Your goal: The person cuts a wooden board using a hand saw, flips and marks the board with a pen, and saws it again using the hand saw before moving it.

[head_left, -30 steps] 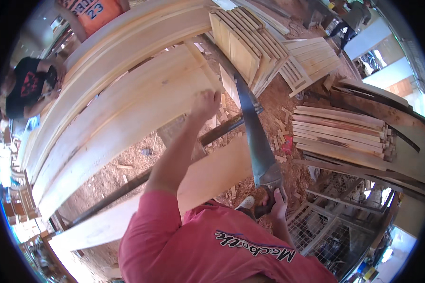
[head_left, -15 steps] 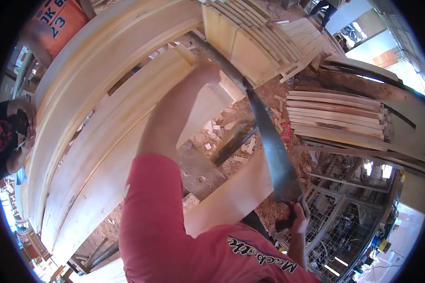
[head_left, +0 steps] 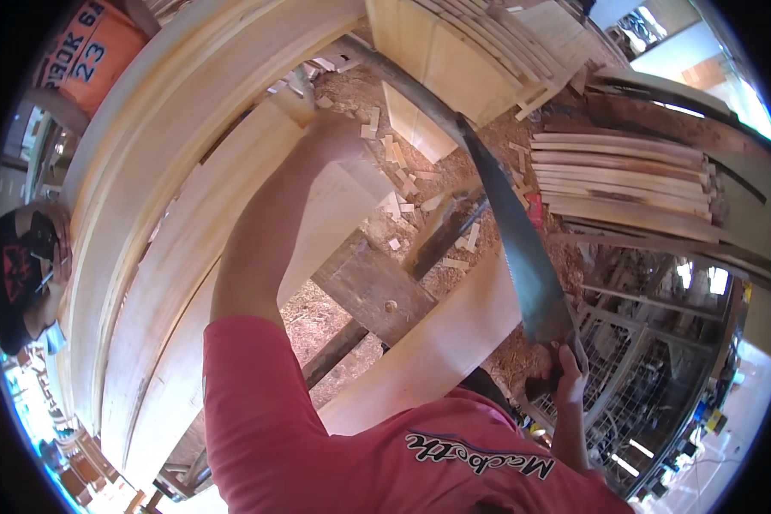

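Observation:
My right hand (head_left: 567, 374) is closed around the dark handle of a handsaw (head_left: 516, 244), low on the right. Its long, tapering blade points up and away, toothed edge to the left, and its far tip overlaps a dark beam. Stretched forward, my left hand (head_left: 338, 137) is at the far end of a pale wooden board (head_left: 334, 214). Its fingers are smeared and partly hidden, so their grip does not show. Below the blade, a wide pale plank (head_left: 428, 360) slants across in front of my body.
Long curved boards (head_left: 171, 137) fill the left side. Stacked slats (head_left: 625, 176) lie at right, near a wire-mesh rack (head_left: 630, 351). A brown block (head_left: 373, 287) sits centrally; offcuts and shavings (head_left: 403, 176) litter the floor. Two people (head_left: 90, 64) (head_left: 26, 278) are at the left.
My left hand has moved left, away from the saw's far end toward the board. The handsaw stays in my right hand, and the view has shifted slightly.

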`<state>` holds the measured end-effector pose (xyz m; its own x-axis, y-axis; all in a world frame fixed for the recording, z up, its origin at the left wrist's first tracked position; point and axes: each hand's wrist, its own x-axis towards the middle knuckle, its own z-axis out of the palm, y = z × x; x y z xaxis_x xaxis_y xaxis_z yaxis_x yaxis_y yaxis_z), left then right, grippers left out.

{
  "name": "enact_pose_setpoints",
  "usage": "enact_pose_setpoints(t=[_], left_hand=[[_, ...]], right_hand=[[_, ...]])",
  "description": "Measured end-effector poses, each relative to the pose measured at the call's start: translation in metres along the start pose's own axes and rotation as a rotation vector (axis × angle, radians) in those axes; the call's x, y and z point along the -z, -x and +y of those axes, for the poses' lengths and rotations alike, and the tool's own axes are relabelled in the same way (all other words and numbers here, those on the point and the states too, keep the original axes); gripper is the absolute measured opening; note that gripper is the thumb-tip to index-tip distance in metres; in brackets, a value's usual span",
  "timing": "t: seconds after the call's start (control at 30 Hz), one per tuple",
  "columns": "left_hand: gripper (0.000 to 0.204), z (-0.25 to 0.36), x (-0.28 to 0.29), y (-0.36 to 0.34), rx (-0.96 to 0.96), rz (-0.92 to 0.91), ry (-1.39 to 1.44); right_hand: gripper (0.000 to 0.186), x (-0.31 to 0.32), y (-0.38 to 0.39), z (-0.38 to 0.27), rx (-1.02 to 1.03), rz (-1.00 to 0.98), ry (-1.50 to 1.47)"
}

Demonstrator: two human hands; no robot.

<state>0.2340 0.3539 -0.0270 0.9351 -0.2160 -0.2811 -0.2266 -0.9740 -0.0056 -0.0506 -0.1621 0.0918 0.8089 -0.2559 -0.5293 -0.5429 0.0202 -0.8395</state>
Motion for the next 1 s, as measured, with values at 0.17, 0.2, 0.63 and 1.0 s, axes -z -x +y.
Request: enact_pose_setpoints(t=[0.17, 0.2, 0.63, 1.0], left_hand=[[0.029, 0.007, -0.006, 0.006, -0.066, -0.005, -0.146], [0.027, 0.017, -0.006, 0.015, 0.004, 0.264, 0.142], [0.057, 0.33, -0.043, 0.122, 0.299, 0.253, 0.791], [0.081, 0.347, -0.003, 0.113, 0.837, -0.013, 0.677]], right_hand=[[0.049, 0.004, 0.013, -0.019, 0.16, -0.201, 0.357], [0.049, 0.01, 0.016, -0.022, 0.178, -0.181, 0.353], [0.06, 0.071, -0.025, -0.026, 0.467, -0.468, 0.501], [0.058, 0.099, -0.071, -0.022, 0.576, -0.811, 0.409]])
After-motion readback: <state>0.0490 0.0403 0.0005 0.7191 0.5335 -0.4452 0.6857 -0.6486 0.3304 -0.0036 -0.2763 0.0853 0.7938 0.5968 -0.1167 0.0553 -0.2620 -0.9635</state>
